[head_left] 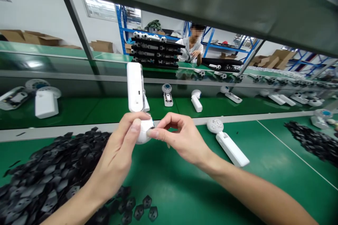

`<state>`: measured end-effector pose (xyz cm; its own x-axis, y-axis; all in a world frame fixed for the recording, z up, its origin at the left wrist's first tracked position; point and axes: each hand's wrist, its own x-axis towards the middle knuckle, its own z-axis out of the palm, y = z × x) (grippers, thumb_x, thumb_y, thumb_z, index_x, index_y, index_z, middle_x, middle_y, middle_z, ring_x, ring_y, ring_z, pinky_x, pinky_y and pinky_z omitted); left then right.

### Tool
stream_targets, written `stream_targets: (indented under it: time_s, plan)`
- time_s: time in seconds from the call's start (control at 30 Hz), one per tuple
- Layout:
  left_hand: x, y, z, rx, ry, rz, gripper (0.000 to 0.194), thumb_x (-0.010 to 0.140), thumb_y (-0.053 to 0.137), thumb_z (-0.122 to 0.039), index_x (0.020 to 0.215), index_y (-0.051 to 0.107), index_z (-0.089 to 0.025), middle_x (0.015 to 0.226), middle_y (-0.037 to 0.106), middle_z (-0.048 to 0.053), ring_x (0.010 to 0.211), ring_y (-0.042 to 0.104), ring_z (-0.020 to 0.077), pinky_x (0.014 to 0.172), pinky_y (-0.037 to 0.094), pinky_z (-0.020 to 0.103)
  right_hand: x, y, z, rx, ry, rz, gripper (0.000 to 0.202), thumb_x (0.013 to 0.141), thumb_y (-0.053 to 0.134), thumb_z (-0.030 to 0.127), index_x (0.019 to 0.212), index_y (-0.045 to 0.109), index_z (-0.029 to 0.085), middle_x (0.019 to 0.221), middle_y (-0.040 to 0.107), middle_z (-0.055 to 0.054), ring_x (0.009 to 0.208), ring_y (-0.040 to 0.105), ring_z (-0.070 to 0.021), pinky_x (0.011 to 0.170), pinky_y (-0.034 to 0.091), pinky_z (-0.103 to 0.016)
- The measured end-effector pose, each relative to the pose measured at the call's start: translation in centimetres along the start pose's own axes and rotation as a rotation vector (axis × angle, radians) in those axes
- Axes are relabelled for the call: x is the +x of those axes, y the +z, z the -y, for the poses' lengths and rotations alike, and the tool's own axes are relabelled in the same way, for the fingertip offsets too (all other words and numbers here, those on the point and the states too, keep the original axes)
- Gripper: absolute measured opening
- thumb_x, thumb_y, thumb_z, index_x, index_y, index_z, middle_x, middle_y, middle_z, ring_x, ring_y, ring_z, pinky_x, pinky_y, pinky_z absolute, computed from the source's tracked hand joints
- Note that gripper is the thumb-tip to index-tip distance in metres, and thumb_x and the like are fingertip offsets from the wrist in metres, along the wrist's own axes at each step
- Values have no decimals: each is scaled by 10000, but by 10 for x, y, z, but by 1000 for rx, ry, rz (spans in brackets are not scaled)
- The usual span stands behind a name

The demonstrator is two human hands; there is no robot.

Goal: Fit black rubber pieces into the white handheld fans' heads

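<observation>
My left hand [123, 140] grips the round head of a white handheld device [135, 88], whose long handle points up and away from me. At the right side of that head, my right hand [179, 133] pinches a small dark piece [152, 128], mostly hidden by the fingertips. The piece touches the head, but whether it is seated there I cannot tell. Left of my hands lies a big heap of black five-sided plastic pieces [63, 168], with several loose ones [147, 201] in front. Another white device [229, 144] with a patterned round head rests to the right.
Beyond a pale rail [237, 114], a green conveyor belt [113, 112] carries several white devices [196, 102]. A second black heap [314, 140] lies far right. Overhead hangs a grey shelf [169, 0]. Across the line, a person [191, 47] sits beside stacked black trays [155, 52].
</observation>
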<state>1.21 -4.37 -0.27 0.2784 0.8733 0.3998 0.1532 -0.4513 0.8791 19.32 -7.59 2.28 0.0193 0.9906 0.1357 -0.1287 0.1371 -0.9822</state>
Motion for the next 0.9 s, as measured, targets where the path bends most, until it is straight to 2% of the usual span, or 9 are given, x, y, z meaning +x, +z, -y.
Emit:
stream_targets:
  time_s: [0.07, 0.17, 0.33, 0.47, 0.53, 0.6, 0.67, 0.73, 0.9]
  plan:
    - [0, 1, -2, 68, 61, -18, 332, 1077, 534, -596, 1171, 701, -325, 1226, 716, 41, 934, 674, 225, 731, 567, 288, -2, 5, -2, 16, 4, -12, 358, 672, 1023, 375, 703, 718, 189, 685, 687, 33, 602, 539, -96, 526, 429, -215]
    - [2, 3, -2, 133, 91, -73, 304, 999, 665, -592, 1125, 702, -317, 1103, 740, 33, 762, 655, 200, 600, 537, 276, -6, 10, -6, 32, 5, -32, 369, 694, 1006, 420, 727, 717, 192, 703, 695, 18, 615, 567, -115, 535, 461, -229]
    - [4, 2, 3, 97, 7, -134, 350, 883, 797, -607, 1031, 706, -302, 939, 761, 3, 568, 595, 166, 463, 450, 266, -10, 9, -8, 9, 11, 64, 309, 839, 894, 464, 868, 796, 173, 834, 786, -47, 797, 752, -187, 626, 575, -247]
    - [7, -1, -3, 124, 62, -158, 294, 890, 793, -549, 966, 718, -274, 943, 771, 11, 631, 634, 178, 514, 473, 276, -15, -3, 8, -59, -15, 163, 240, 963, 765, 383, 1085, 823, 184, 996, 840, -66, 898, 816, -209, 695, 617, -266]
    - [10, -2, -7, 99, 82, -165, 269, 897, 800, -497, 959, 710, -250, 894, 756, 9, 670, 666, 176, 561, 505, 269, -21, -9, 16, -130, -46, 109, 246, 991, 738, 340, 1189, 802, 209, 1019, 845, -49, 855, 817, -198, 677, 609, -269]
    - [14, -3, -6, 19, 66, -156, 250, 916, 804, -446, 972, 697, -227, 890, 748, 6, 703, 697, 163, 607, 544, 258, -29, -14, 17, -268, -62, 71, 189, 1023, 705, 323, 1137, 813, 218, 956, 840, -28, 790, 799, -186, 675, 592, -276]
    - [19, -5, -1, -84, 41, -147, 229, 936, 803, -407, 992, 698, -212, 897, 746, 3, 720, 708, 153, 636, 583, 255, -39, -17, 9, -489, -19, 171, 160, 1035, 699, 300, 1011, 834, 218, 875, 830, -14, 742, 776, -183, 677, 563, -289]
    - [23, -7, 4, -172, 13, -131, 203, 952, 800, -377, 1019, 714, -205, 909, 746, 1, 748, 712, 156, 660, 627, 269, -51, -18, -5, -729, 16, 332, 139, 1027, 729, 261, 963, 845, 220, 883, 839, -13, 767, 774, -193, 701, 529, -303]
    - [27, -8, 9, -242, -18, -89, 250, 920, 841, -338, 1107, 749, -200, 932, 724, -9, 809, 717, 156, 668, 690, 270, -68, -15, -37, -1040, -28, 527, 108, 1043, 760, 271, 1103, 837, 223, 1085, 852, -26, 943, 791, -215, 760, 480, -314]
